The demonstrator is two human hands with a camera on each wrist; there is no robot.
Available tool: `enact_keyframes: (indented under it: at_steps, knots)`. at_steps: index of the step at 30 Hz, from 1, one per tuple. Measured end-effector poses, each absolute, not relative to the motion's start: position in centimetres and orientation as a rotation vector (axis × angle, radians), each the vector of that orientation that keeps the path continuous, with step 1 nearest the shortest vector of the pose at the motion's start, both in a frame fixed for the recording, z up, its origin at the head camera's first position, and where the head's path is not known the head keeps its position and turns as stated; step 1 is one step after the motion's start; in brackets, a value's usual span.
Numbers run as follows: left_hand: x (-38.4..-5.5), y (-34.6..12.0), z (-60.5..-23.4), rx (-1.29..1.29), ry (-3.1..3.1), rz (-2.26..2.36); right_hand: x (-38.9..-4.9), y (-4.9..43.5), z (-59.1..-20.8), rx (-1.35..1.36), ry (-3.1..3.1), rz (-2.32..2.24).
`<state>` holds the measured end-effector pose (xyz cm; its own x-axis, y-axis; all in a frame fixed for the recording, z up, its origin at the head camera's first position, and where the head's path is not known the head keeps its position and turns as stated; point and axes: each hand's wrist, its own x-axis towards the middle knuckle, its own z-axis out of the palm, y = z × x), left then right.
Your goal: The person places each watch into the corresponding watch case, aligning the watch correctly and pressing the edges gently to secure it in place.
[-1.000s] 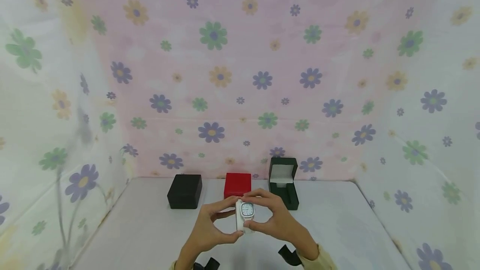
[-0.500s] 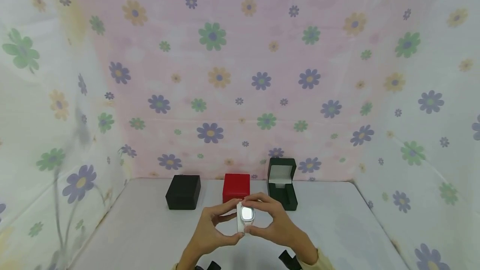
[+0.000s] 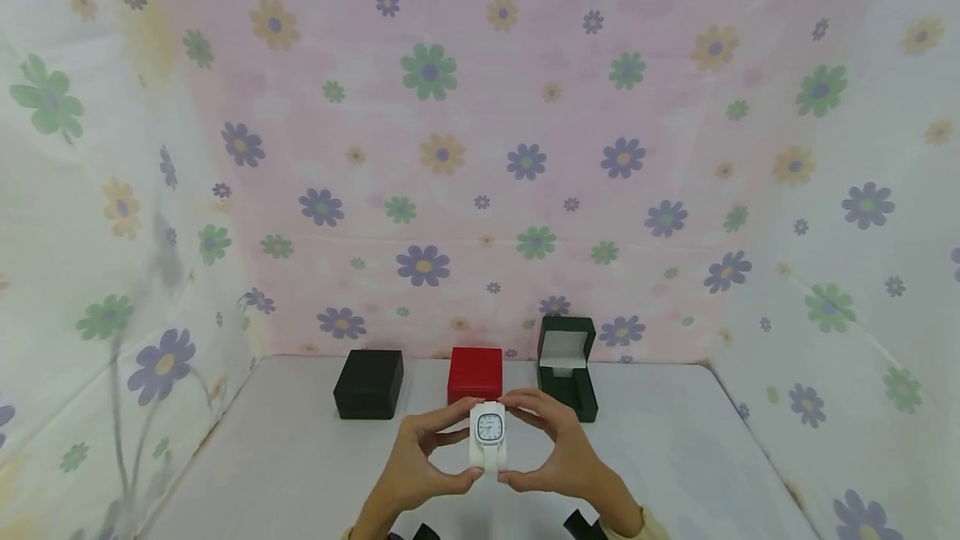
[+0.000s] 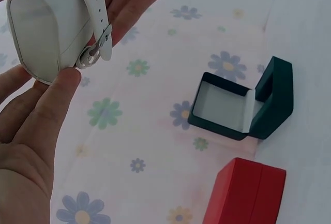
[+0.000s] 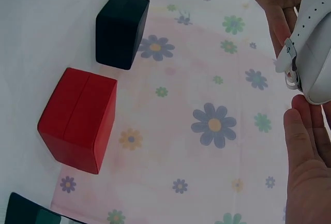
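Note:
Between both hands is a white wristwatch [image 3: 491, 428], its square face toward the head camera. Its white strap [image 4: 97, 12], with punched holes and a silver buckle [image 4: 89, 56], goes round a pale watch cushion [image 4: 36, 35]. My left hand [image 3: 420, 452] pinches the cushion's left side, fingers at the top and thumb at the bottom. On the right side, my right hand [image 3: 564, 450] pinches it the same way. The right wrist view shows the strap's buckle and free end beside the right fingertips [image 5: 297, 120]. The watch face is hidden in both wrist views.
Along the back of the white table [image 3: 285, 457] stand a closed black box [image 3: 369, 384], a closed red box [image 3: 475, 373] behind the hands, and an open dark green watch box [image 3: 567, 369] at the right. Flower-patterned cloth [image 3: 465, 107] encloses the table.
The watch has turned from the right side of the cushion to centre, its face now straight ahead. My right hand has shifted slightly right, from the watch to the cushion's edge. The boxes stay put.

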<state>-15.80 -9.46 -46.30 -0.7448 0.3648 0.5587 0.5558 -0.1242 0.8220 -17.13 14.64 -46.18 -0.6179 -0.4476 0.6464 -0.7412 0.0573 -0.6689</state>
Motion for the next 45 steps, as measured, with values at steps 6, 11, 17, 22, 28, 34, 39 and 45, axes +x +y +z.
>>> enact_keyframes:
  at_steps: [6,11,17,22,28,34,39,45]
  knots:
    - [-15.9,-9.4,-47.0,-1.066,-1.984,-1.99,-16.9,14.3,-47.0,1.165,-2.081,1.637]
    - [-15.6,-9.3,-47.9,-1.049,-1.999,-2.048,-16.6,14.6,-48.0,1.121,-2.126,1.689]
    - [-15.4,-9.0,-49.5,-1.027,-2.041,-2.096,-16.1,15.2,-49.2,1.06,-2.215,1.754]
    - [-15.0,-8.9,-50.6,-0.974,-2.126,-2.172,-15.5,15.8,-50.5,0.985,-2.303,1.776]
    - [-14.4,-9.0,-51.6,-0.975,-2.244,-2.193,-14.7,16.6,-51.9,0.916,-2.441,1.807]
    - [-13.8,-8.6,-52.5,-0.827,-2.414,-2.118,-14.1,17.1,-53.0,0.835,-2.552,1.943]
    - [-13.9,-7.7,-53.0,-0.743,-2.508,-2.031,-14.5,17.9,-53.7,0.779,-2.637,1.926]
    - [-15.2,-6.2,-53.6,-0.809,-2.545,-1.823,-15.6,19.6,-54.1,0.795,-2.674,1.81]
